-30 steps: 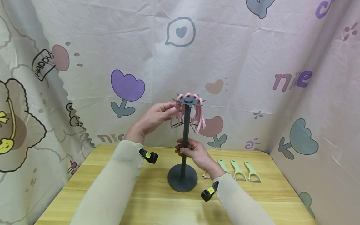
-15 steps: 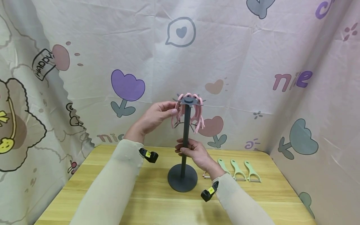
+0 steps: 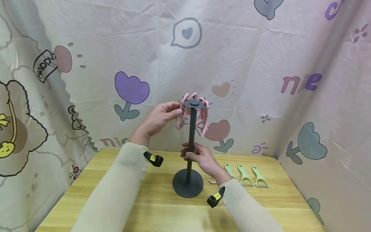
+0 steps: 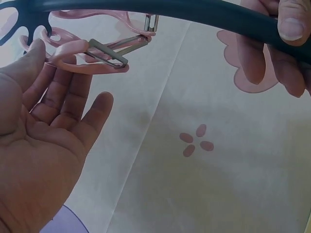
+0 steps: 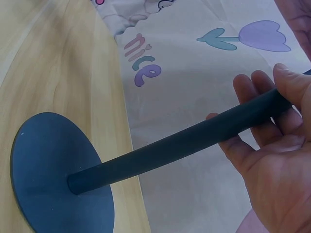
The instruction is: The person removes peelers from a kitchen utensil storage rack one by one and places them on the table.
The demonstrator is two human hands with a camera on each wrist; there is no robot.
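A dark rotating stand has a round base [image 3: 187,185] on the table, an upright pole [image 3: 192,133] and a hooked top disc [image 3: 194,103]. Several pink peelers hang from its hooks, their handle loops arching over the disc. At the left side of the disc, my left hand [image 3: 163,116] pinches the handle of a pink peeler [image 4: 97,69] between thumb and fingers; its metal blade [image 4: 107,52] points away from the palm. Lower down, my right hand [image 3: 204,160] grips the pole, thumb in front and fingers behind, as the right wrist view also shows.
Green peelers [image 3: 245,176] lie in a row on the wooden table [image 3: 121,206], right of the stand. One of them is partly covered by my right wrist, where a pink peeler end [image 3: 213,181] also shows. A patterned cloth [image 3: 246,58] hangs behind.
My left hand has risen slightly, and the handle loops of the pink peelers on the left and middle of the disc stand a little higher. The right hand and pole have stayed put.
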